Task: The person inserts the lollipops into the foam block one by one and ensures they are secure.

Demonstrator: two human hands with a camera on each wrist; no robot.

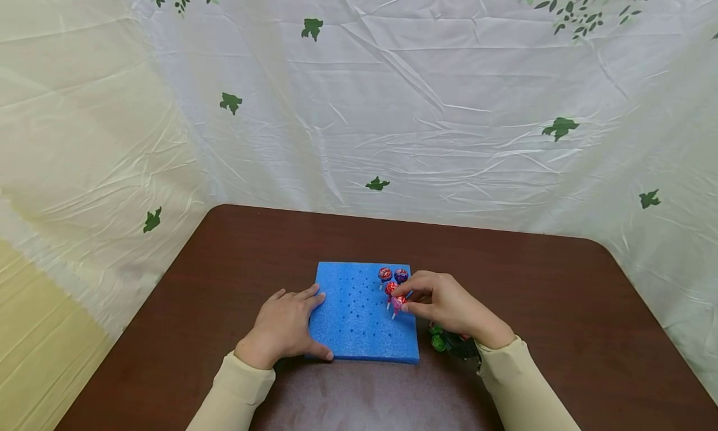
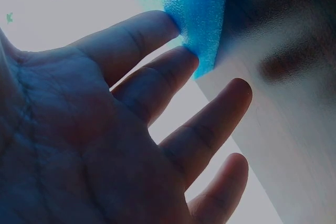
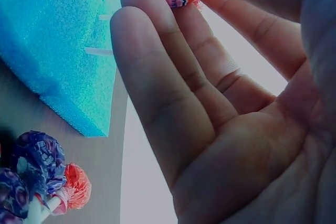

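Right hand [image 1: 450, 301] pinches lollipop [image 1: 398, 302] (pink).

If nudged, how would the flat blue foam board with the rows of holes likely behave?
The blue foam board is probably light, judging by its grainy foam surface. Lying flat on the glossy brown table, it would likely slide rather than tip. It seems fairly stiff, its edges straight beside the left hand.

Soft glare on the tabletop [image 1: 387, 390], dim wrist views with washed-out whites.
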